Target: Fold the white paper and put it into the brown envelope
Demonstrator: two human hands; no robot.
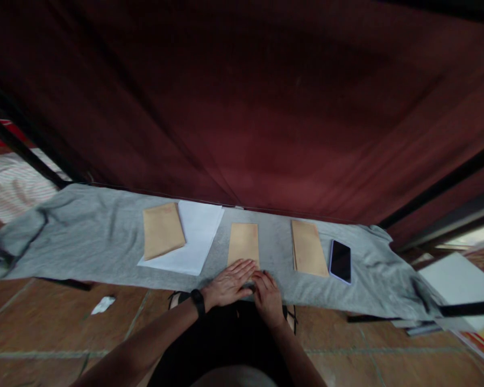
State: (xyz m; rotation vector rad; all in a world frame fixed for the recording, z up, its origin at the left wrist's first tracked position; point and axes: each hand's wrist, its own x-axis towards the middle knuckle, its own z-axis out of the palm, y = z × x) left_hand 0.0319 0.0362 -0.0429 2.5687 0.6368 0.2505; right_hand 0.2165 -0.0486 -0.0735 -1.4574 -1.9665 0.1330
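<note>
A brown paper envelope lies upright in front of me on a grey cloth. My left hand rests flat across its near end, fingers stretched out, with a black band on the wrist. At the envelope's lower right corner my right hand has its fingers bent and pressed together on the near edge; the fingertips are partly hidden. To the left, a stack of brown envelopes sits partly on white paper sheets. Another small pile of brown envelopes lies to the right.
A phone with a purple case lies right of the right-hand pile. The grey cloth covers a narrow bench against a dark red panel. A scrap of white paper is on the tiled floor. Black metal bars stand at both sides.
</note>
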